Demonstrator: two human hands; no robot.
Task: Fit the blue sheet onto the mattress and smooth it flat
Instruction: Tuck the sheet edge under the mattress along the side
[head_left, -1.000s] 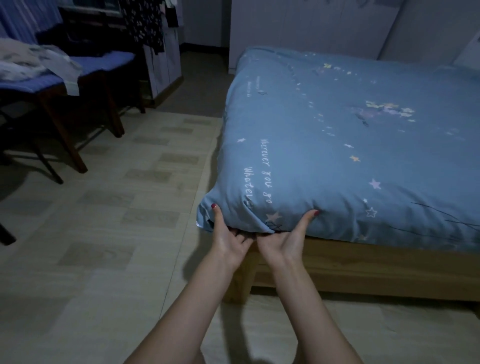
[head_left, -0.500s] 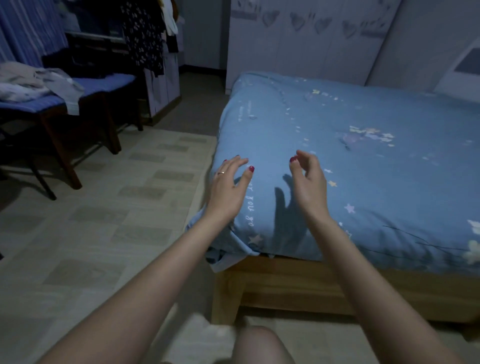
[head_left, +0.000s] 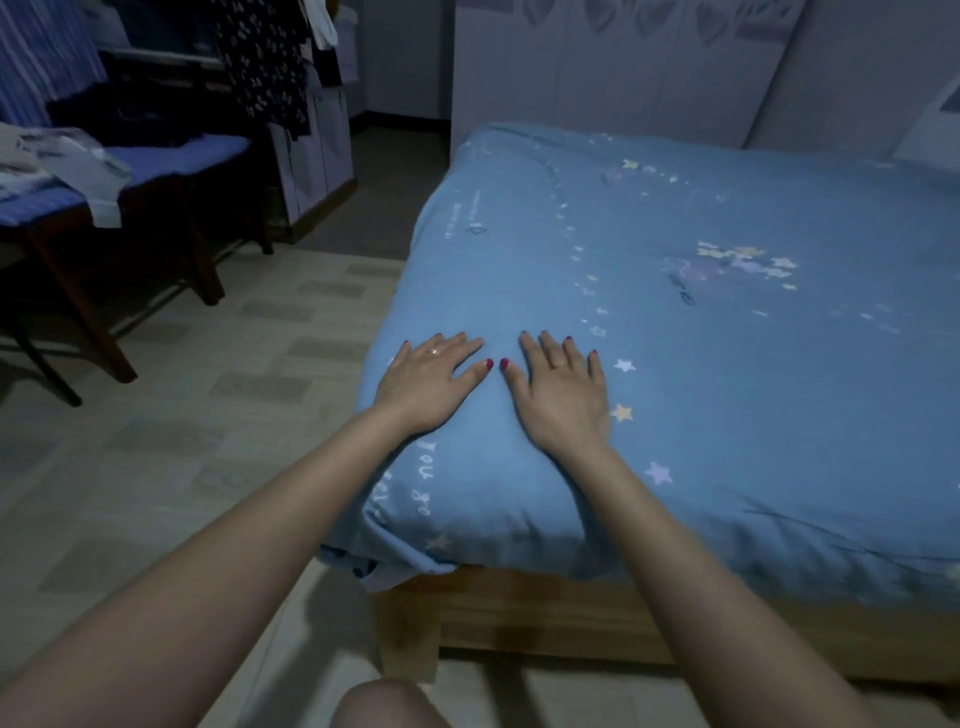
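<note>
1. Down at the near left corner of the bed, head view: both palms lie flat on the blue sheet (head_left: 701, 364), which covers the mattress (head_left: 498, 545) from this corner to the far edge.
2. Left hand (head_left: 428, 382) presses close to the side edge, fingers (head_left: 457, 345) straight and slightly spread, gripping nothing. A ring shows on one finger.
3. Right hand (head_left: 563, 392) rests just beside it, thumbs nearly meeting, its fingers fanned wide and also clamped on nothing.
4. Both forearms reach forward and down from the bottom of the frame, wrists low, weight seemingly going through the palms.
5. That sheet looks soft, light and limp: it should slide and wrinkle under a push, so flat sweeping palms suit the top, while the hem wants a pinch.
6. Below the corner, a loose bunch of fabric (head_left: 363, 561) hangs out over the wooden bed frame (head_left: 545, 618); I judge that tuck unfinished, and that is where to take hold.
7. Off to the left stands a wooden bench (head_left: 104, 249) with a blue cushion and crumpled clothes (head_left: 67, 161), well apart from the bed.
8. Pale patterned floor (head_left: 208, 415) runs between them.
</note>
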